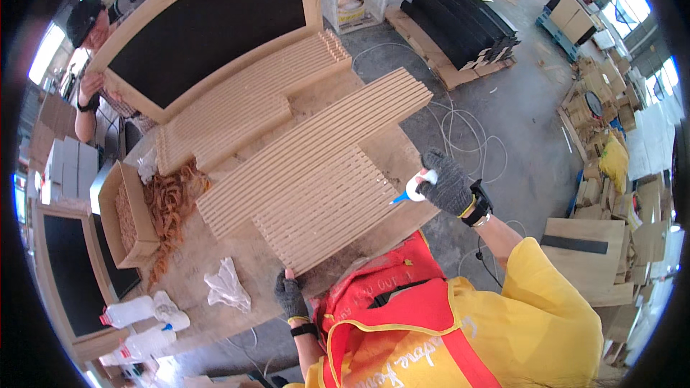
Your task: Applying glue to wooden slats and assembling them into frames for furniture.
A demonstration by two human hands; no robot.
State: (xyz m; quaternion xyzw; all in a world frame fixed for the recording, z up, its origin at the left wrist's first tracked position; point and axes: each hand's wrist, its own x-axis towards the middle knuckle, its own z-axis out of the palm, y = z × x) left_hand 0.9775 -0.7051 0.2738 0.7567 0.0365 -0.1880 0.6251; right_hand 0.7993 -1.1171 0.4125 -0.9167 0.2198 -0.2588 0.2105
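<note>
Brown worktable (241, 249), grey workshop floor (532, 122); right hand (447, 184) clasps white bottle (415, 188); left hand (290, 297) grip unclear.

**Left hand (290, 296) low, right hand (449, 185) gripping**

The gloved left hand meets the near edge of the bench (237, 244), thumb (290, 273) pointing up, forearm (310, 352) below it. The gloved right hand is by the bench's right corner, fingers (437, 190) curled closed, forearm bare between wrist (478, 210) and sleeve (543, 273).

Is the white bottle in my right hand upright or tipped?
Tipped: from above, the white bottle shows sideways in your grey gloved right hand, its blue nozzle pointing toward pale wooden slats.
</note>
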